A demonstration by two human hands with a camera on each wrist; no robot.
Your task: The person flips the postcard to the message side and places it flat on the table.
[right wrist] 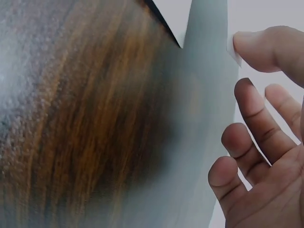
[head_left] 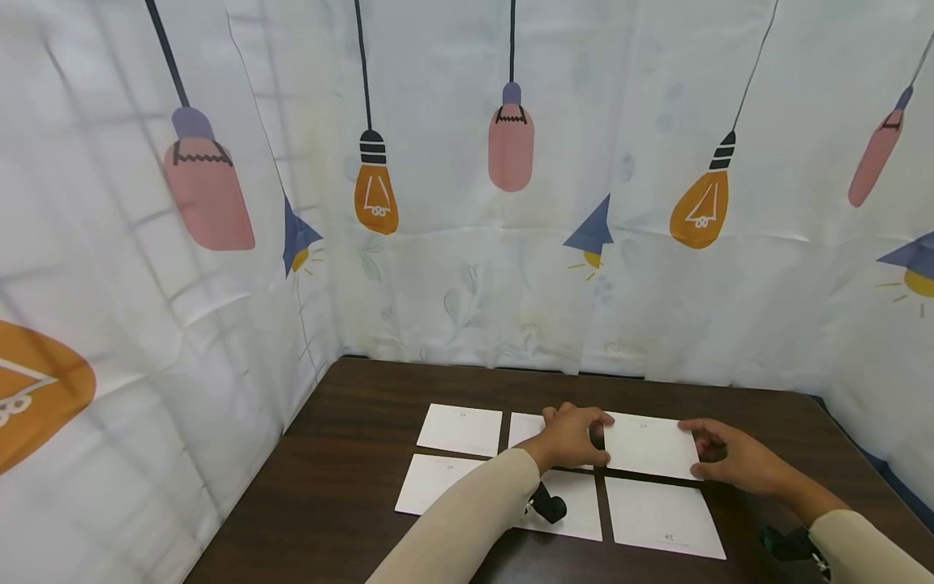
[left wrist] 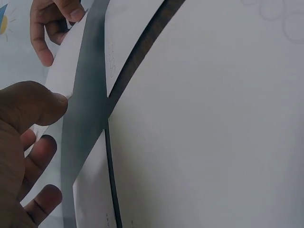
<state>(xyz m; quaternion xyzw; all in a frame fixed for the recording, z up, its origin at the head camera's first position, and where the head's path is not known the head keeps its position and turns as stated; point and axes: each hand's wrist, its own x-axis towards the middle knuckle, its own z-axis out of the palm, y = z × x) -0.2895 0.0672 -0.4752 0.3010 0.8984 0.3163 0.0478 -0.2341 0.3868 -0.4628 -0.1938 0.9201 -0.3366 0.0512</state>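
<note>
A white sheet of paper [head_left: 649, 445] at the back right of the rows is held by its two short sides. My left hand [head_left: 572, 436] pinches its left side, the thumb at the near corner and fingers at the far one. On the opposite side my right hand [head_left: 737, 461] pinches the right edge between thumb and fingers. The left wrist view shows this sheet [left wrist: 66, 66] edge-on between both hands. In the right wrist view the thumb [right wrist: 259, 47] lies against the paper's corner, other fingers spread below. Small print near the sheet's top edge is too small to read.
More white sheets lie in two rows on the dark wooden table [head_left: 328, 487]: one back left [head_left: 460, 430], one front left [head_left: 430, 483], one front right [head_left: 664, 517]. Two middle sheets are partly hidden by my left arm. A lamp-patterned curtain [head_left: 452, 268] surrounds the table.
</note>
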